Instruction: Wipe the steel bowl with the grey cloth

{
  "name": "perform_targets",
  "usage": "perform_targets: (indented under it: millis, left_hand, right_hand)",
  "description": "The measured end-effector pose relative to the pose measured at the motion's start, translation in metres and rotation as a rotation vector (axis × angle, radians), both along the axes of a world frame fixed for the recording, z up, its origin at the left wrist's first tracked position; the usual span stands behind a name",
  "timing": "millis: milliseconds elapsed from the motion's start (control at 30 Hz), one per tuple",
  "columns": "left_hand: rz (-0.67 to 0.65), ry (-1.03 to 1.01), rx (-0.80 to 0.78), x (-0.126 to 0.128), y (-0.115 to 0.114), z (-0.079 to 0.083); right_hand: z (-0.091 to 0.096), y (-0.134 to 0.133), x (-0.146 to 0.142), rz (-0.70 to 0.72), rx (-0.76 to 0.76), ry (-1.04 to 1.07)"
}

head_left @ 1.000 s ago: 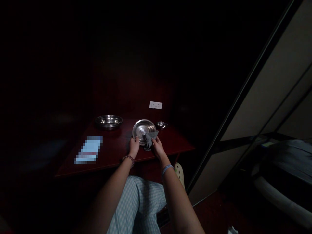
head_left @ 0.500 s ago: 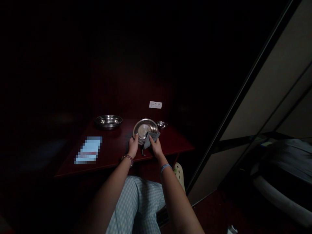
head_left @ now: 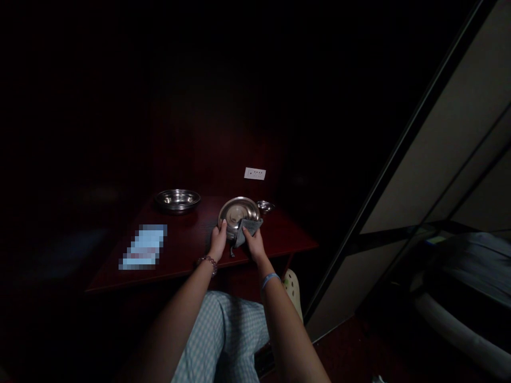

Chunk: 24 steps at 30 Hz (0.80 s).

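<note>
A shiny metal plate (head_left: 235, 211) with a raised rim is tilted toward me above the table's front part. My left hand (head_left: 217, 239) grips its left edge, thumb on the inner side. On the right, my right hand (head_left: 254, 242) is closed on a grey cloth (head_left: 249, 227), which it presses against the plate's lower right rim. A dark loop or strip dangles from the cloth's lower corner. The fingers behind the plate are hidden.
The dark red table (head_left: 187, 250) bears stacked metal dishes (head_left: 178, 200) at the back left and a small metal bowl (head_left: 265, 206) behind the plate. A blurred-out light-blue item (head_left: 144, 246) lies at left. A white socket panel (head_left: 254, 173) is on the wall.
The view has shifted slightly. Both hands keep hold of the plate and cloth; the cloth has moved a little along the plate's lower right side.
</note>
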<state>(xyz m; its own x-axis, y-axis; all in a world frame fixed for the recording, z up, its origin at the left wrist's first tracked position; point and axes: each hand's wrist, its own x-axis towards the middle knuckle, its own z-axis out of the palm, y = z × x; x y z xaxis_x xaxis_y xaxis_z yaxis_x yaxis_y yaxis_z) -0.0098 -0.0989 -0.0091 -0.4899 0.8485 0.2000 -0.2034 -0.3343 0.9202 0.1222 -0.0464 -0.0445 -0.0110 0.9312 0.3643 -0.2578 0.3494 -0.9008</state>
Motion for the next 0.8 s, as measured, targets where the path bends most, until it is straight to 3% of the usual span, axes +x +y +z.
perform_targets:
  millis: [467,800]
  left_hand:
    - [0.115,0.119,-0.152,0.004,-0.004,0.007]
    - [0.065,0.059,-0.09,0.0,0.002,-0.001]
  right_hand:
    - [0.012,-0.012,0.0,-0.081,0.03,0.031]
    - [0.015,-0.012,0.0,-0.02,0.027,0.015]
